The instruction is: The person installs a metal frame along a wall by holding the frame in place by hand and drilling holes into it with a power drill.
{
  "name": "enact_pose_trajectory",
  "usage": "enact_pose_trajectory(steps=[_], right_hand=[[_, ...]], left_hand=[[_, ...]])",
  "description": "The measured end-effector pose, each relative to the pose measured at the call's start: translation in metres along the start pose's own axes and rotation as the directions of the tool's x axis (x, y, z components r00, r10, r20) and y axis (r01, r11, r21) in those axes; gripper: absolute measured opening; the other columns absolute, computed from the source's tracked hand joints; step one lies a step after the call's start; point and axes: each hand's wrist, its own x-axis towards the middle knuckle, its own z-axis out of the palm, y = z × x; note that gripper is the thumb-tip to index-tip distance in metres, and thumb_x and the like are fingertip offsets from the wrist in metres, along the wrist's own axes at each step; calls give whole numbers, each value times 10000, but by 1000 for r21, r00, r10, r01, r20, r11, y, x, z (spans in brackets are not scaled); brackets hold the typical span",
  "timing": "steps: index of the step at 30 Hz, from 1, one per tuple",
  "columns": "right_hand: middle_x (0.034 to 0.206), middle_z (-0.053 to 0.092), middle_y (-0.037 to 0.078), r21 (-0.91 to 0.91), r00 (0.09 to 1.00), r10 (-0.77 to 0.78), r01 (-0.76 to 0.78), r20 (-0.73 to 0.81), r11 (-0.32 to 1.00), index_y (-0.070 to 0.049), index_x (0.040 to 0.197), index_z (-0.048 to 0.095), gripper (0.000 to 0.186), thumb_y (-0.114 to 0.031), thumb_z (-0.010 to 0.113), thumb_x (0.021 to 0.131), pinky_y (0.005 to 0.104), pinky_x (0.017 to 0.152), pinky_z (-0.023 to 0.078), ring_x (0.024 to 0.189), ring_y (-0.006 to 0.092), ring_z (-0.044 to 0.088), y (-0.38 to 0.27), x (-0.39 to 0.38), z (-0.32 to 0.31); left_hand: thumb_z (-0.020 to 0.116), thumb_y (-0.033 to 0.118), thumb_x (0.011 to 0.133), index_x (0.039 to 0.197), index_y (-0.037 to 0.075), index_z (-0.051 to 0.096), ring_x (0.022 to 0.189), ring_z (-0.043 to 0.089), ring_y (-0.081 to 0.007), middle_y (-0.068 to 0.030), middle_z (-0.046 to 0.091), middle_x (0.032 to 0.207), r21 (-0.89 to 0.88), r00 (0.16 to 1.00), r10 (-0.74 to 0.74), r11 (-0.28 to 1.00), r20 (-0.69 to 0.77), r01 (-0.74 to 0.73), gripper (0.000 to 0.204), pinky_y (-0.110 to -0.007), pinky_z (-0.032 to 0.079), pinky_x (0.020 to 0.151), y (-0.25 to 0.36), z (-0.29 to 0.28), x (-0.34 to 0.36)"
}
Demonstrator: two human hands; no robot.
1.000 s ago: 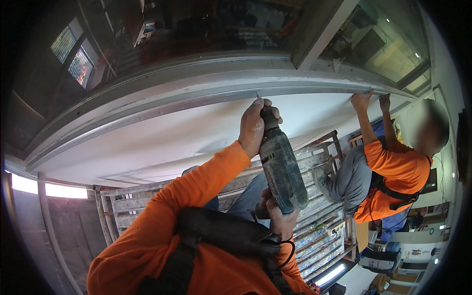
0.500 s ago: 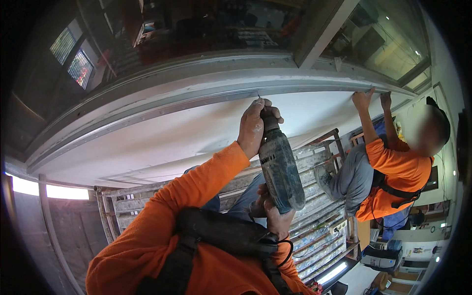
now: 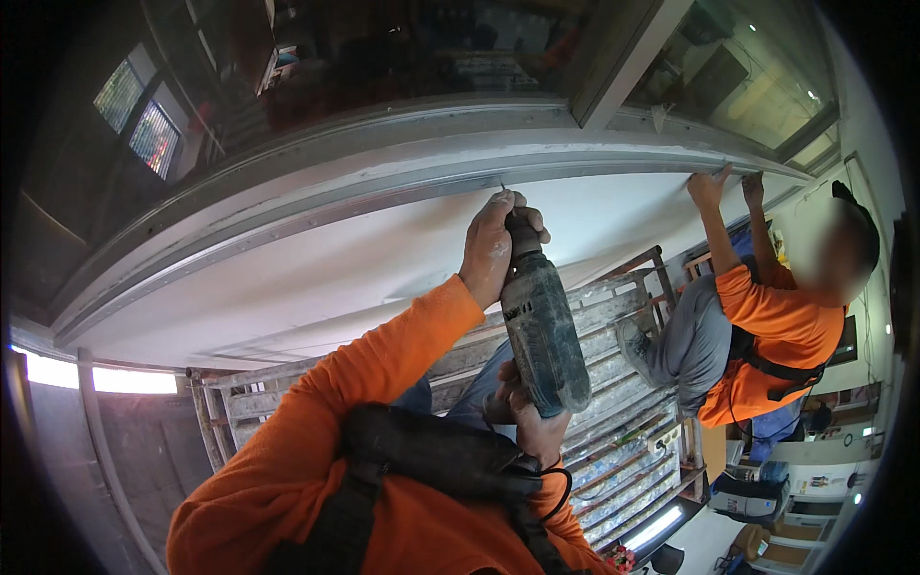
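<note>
A dusty dark-green power drill (image 3: 544, 335) stands tilted upward in front of me, nose toward a metal channel (image 3: 335, 205). My left hand (image 3: 489, 247) is closed around the drill's nose, thumb and finger by a thin bit or screw (image 3: 502, 183) whose tip reaches the channel's lower edge. Which of the two it is, I cannot tell. Lower down, my right hand (image 3: 539, 424) grips the drill at its handle end. The handle itself is mostly hidden behind the drill body and my fingers.
A white panel (image 3: 383, 259) lies beneath the channel, below a glazed frame (image 3: 613, 67). At right a co-worker in orange (image 3: 781, 321) holds both hands up at the channel. Worn slatted scaffolding (image 3: 613, 383) runs below us. A power strip (image 3: 663, 440) rests among the slats.
The view has shifted very slightly. Both my hands keep the same hold on the drill, and the co-worker's hands stay at the channel.
</note>
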Motion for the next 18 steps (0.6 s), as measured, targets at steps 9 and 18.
enact_pose_trajectory(steps=[9,18], right_hand=[[957,650,123,-7,997,54,-54,-49,998,48,1087,602,280,-118,588,862,290,643,490,724,154,611,-4,-1,10],[941,646,113,-6,998,66,-66,-3,998,43,1077,604,273,-124,603,860,279,630,476,723,153,605,-6,-5,6]], left_hand=[[538,359,960,988,121,520,781,608,-217,-71,604,835,23,998,-28,999,-58,29,240,-320,521,612,4,3,5],[519,389,961,991,126,510,782,605,-209,-66,597,830,23,1000,10,1000,-16,-9,264,-306,513,602,5,8,0]])
